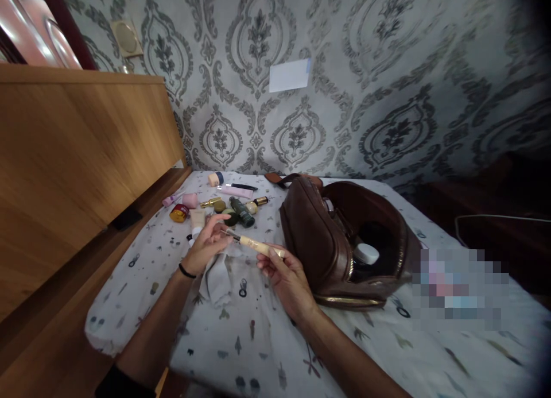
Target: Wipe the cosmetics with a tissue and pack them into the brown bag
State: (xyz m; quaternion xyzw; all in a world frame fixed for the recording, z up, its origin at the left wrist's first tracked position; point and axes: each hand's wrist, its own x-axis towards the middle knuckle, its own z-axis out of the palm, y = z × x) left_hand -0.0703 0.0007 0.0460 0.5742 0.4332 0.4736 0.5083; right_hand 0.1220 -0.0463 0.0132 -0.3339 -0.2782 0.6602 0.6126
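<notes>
A slim cream tube with a dark and silver tip slants between my two hands. My right hand is closed around its lower right end. Around the tip curve the fingers of my left hand, with the index finger raised. A grey-white cloth hangs from under the left palm onto the sheet; its upper part is hidden by that hand. Just beyond the left hand lie a dark green tube, a round green container and a white tube.
An unzipped brown leather bag stands to the right, a white-lidded jar inside it. Several cosmetics, including a pink jar and an amber jar, lie at the back left. A wooden cabinet borders the bed's left side; wallpapered wall behind.
</notes>
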